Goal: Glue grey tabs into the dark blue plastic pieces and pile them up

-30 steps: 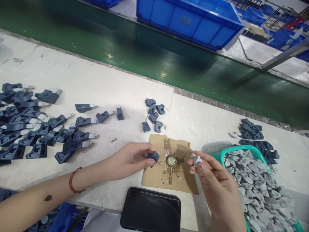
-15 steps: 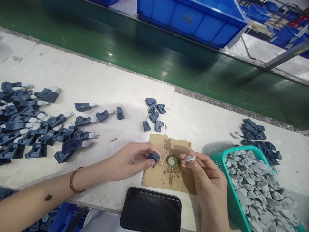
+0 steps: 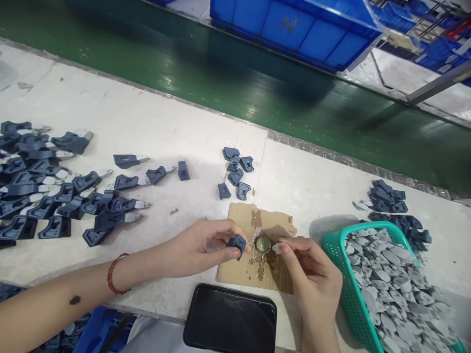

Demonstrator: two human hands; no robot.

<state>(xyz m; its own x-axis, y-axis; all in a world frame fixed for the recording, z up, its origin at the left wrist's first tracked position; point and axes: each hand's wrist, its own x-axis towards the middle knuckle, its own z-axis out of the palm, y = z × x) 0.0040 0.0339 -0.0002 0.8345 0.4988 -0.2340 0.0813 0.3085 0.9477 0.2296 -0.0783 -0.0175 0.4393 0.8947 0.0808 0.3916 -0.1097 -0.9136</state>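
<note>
Blue block (image 3: 238,245) sits pinched in the left hand (image 3: 198,248); the right hand (image 3: 318,272) pinches a pale piece (image 3: 276,249), shape unclear; steady fingertips beside the round dish (image 3: 262,244) serve best.

In our left hand (image 3: 211,245) we pinch a small dark blue part (image 3: 237,244) above the left side of a wet-spotted piece of cardboard (image 3: 235,272), and in our right hand (image 3: 316,274) we hold a small light grey piece (image 3: 276,248) beside the round cap (image 3: 262,244) of liquid on it. Nearest us on the tabletop (image 3: 309,171) we see a black rectangular device (image 3: 231,318), and at our right a teal basket (image 3: 349,289) heaped with grey pieces (image 3: 401,289). Farther off we see loose blue parts (image 3: 235,176), grey-tipped ones (image 3: 85,181) spread leftward, and, beyond a green strip (image 3: 176,73), a big blue bin (image 3: 287,29).
</note>
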